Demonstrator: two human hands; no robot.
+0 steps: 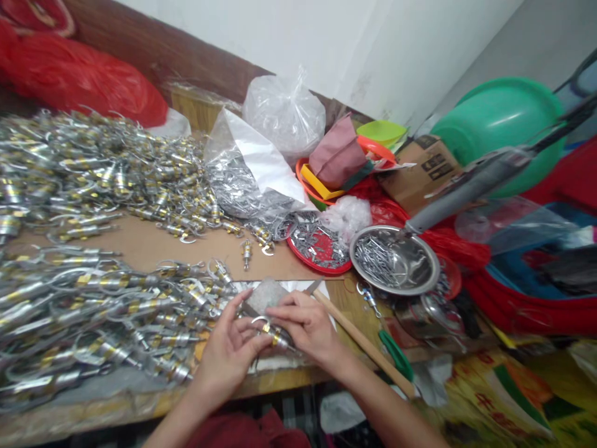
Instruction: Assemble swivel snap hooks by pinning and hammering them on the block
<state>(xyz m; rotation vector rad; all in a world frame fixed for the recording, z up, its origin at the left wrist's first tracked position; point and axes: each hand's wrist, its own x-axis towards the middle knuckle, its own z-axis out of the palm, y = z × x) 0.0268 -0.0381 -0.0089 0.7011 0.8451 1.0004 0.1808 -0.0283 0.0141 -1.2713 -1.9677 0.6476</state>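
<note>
A small silver metal clasp with a brass-coloured band and a wire loop is held low in the centre of the frame, just above the near edge of the counter. It is pinched between both hands: the left hand grips the looped end with thumb and fingers, while the right hand is closed over the banded body, so the piece is steadied from two sides and kept close for fine work. Just behind the fingers a small grey block is seen on a white sheet.

To the left, the counter is covered by a large heap of similar silver and brass clasps, spread within easy reach. To the right of the hands a wooden handle lies diagonally, with a green-handled tool beside it.

Right of centre, a round red plastic lid holds small silvery metal bits, and a shiny steel bowl beside it holds thin silver pins, kept sorted by kind. Behind these, an open clear plastic bag spills more silvery parts. A green plastic basin stands tilted at the upper right, its contents not visible, and a red plastic bag lies at the upper left.
</note>
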